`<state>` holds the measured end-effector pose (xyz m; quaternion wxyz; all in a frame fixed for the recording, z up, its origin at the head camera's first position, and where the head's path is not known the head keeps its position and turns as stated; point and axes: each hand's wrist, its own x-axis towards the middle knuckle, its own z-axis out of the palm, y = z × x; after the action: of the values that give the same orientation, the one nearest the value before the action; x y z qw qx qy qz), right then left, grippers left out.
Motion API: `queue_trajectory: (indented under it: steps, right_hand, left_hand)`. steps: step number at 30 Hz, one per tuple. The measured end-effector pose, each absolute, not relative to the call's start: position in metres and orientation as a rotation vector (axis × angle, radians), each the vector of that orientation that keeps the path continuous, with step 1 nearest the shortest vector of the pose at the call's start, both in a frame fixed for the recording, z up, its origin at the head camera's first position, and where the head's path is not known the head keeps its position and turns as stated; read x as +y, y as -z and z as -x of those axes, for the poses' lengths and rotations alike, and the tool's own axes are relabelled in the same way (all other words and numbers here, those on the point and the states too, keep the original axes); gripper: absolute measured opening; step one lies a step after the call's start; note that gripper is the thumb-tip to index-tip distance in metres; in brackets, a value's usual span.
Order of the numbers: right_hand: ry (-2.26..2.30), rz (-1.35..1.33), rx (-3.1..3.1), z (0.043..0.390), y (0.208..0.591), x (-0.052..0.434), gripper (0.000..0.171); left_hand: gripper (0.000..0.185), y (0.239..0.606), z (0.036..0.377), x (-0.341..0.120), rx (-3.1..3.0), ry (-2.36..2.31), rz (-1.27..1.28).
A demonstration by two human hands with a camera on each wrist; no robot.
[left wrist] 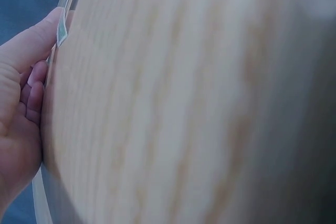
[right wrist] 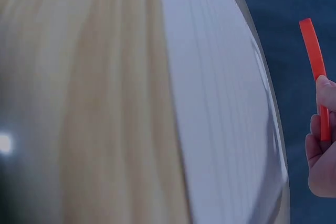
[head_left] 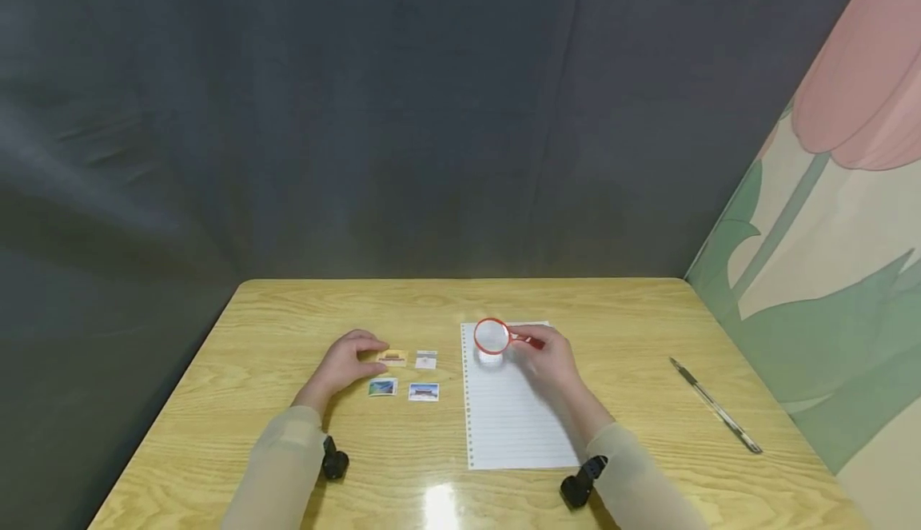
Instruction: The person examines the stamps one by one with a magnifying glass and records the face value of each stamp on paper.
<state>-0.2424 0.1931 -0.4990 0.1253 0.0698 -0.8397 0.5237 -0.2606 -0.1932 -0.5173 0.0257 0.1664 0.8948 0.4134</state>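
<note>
Holds a red-rimmed, clear, round magnifying glass (head_left: pixel 492 336) above the far left part of a white lined sheet (head_left: pixel 518 434). Points the round end left, long axis running left to right, handle end slightly nearer. Pinches the red handle (head_left: pixel 534 343) in the right hand (head_left: pixel 552 360). Parts left-hand (head_left: pixel 347 360) thumb and fingers about a yellow stamp (head_left: pixel 392 359), beside three others (head_left: pixel 424 392), on the wood-grain surface (head_left: pixel 403 306).

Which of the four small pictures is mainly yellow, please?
The upper left picture, by the left hand; the upper right one is whitish, the lower left one green, the lower right one blue.
</note>
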Motion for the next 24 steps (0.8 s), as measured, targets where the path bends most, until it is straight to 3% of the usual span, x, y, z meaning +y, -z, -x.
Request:
queue_trajectory:
  steps: [12, 24]
  right_hand:
    - [-1.392, 0.066, -2.485, 0.229, 0.502, 0.287, 0.027]
    - [-1.225, 0.076, -2.545, 0.205, 0.503, 0.341, 0.028]
  left_hand:
    - [0.040, 0.515, 0.258, -0.193, 2.772, -1.274, -0.517]
    - [0.038, 0.515, 0.259, -0.192, 2.752, -1.305, -0.496]
